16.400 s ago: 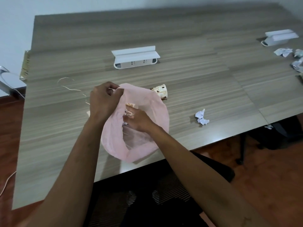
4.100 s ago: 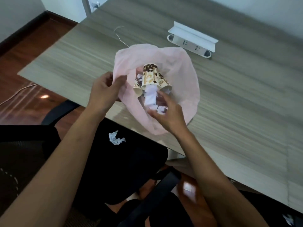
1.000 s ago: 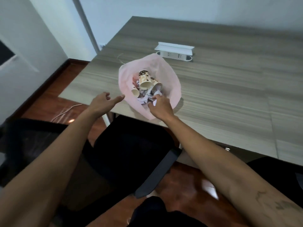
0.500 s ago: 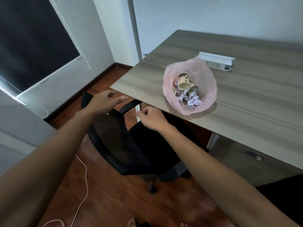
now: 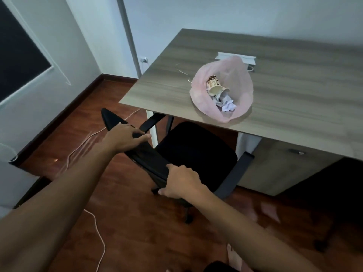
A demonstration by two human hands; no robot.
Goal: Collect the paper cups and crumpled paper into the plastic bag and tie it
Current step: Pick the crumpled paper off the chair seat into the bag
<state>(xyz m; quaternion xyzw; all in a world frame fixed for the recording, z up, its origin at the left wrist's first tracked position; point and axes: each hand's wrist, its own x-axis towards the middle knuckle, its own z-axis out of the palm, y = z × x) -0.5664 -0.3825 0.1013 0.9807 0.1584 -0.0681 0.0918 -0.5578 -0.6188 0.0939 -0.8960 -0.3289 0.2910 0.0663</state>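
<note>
One bag: thin pink plastic bag [image 5: 238,89], lying open and untied on the grey wood-grain bench [image 5: 294,99], right of centre in the upper half of the frame, near the bench's front edge.
Cup: brown-and-cream patterned paper cup [image 5: 215,87] on its side inside the bag, mouth toward the lower right.
Paper: white crumpled paper [image 5: 227,106] in a small heap just below the cup, inside the bag.
Power strip: white socket box [image 5: 234,56] behind the bag, partly hidden by it.
Chair: black office chair [image 5: 194,152] at the frame's centre, seat tucked partly under the bench edge, backrest toward the camera.
Left hand: left hand [image 5: 125,137] curled over the top edge of the backrest, fingers wrapped round it, centre left.
Right hand: right hand [image 5: 182,182] clamped on the same backrest edge further down, thumb beneath, below centre.
Floor: reddish-brown wooden floor [image 5: 137,232] with a white cable [image 5: 98,228] trailing across it at lower left.
</note>
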